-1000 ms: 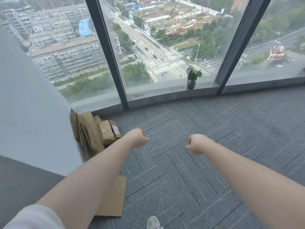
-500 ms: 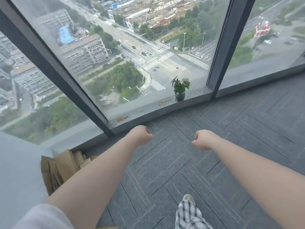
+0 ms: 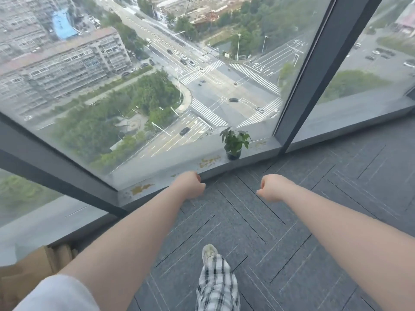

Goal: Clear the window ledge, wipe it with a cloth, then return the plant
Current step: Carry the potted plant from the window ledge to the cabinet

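You are at the very start — the small green leafy plant in its dark round pot (image 3: 234, 143) stands on the grey stone window ledge (image 3: 170, 170), just left of the dark window post (image 3: 301, 86), so clearing has not begun. Both of your hands are curled into fists and hold nothing: the left hand (image 3: 189, 185) hangs over the ledge's near edge, well to the left of the plant, and the right hand (image 3: 272, 187) is over the grey carpet tiles (image 3: 292, 221), nearer than the plant. Your next move, as I judge it, is to step closer, uncurl your fingers and take the pot low, round its body, lifting it straight up.

No cloth is in view — you will have to find one. Yellowish marks (image 3: 208, 161) lie on the ledge left of the plant; what they are is hard to tell. Brown cardboard (image 3: 33, 265) is cut off at the lower left.
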A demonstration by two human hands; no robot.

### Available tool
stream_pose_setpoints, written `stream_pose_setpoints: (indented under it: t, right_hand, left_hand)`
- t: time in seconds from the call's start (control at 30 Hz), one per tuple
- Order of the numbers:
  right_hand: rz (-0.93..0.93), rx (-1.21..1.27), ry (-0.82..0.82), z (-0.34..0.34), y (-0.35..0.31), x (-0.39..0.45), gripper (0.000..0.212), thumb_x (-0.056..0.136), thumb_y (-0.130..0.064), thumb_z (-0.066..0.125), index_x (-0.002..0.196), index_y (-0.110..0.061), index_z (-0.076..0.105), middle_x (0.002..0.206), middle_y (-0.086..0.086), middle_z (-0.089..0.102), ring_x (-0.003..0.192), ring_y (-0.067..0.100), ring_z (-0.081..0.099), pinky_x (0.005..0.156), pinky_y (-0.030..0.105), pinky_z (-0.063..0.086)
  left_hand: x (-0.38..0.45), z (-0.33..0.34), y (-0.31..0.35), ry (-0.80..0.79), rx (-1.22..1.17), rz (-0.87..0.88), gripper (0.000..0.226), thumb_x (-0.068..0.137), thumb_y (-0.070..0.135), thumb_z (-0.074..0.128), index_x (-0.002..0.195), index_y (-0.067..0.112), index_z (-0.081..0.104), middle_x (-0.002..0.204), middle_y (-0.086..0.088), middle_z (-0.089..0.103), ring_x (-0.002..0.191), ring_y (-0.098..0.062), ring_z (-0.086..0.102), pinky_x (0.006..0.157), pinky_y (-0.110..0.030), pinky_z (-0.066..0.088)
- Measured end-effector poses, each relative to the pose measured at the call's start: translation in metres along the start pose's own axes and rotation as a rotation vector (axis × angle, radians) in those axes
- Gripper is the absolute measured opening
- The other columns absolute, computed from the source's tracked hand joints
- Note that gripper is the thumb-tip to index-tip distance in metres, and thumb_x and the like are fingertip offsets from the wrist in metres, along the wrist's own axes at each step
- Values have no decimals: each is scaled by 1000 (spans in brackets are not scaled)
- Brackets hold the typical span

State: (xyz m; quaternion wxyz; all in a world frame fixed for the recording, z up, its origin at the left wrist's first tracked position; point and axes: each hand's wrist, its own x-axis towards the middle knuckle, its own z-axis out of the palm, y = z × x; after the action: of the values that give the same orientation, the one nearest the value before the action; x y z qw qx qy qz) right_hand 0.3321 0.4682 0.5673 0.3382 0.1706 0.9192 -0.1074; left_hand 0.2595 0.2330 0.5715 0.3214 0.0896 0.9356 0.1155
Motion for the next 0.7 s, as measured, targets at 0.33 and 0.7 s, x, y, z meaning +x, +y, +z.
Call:
stream_pose_setpoints:
  t: [0.33, 0.7]
  right_hand:
    - [56, 45, -21, -69, -21, 163, 35, 94, -32, 47, 124, -15, 53, 126, 5, 58, 111, 28, 56, 82, 33, 45]
    - [-5, 10, -81, -47, 8, 373, 33, 95, -38, 46, 120, -18, 55, 120, 3, 60, 102, 25, 56, 82, 33, 47]
  left_hand:
    - [178, -52, 19, -65, -18, 13, 46, 93, 33, 49, 136, 16, 49, 139, -5, 53, 126, -27, 51, 103, -36, 43]
    - [359, 22, 33, -55, -97, -63, 56, 93, 33, 50, 145, 20, 36, 147, -1, 45, 133, -25, 45, 103, -36, 42]
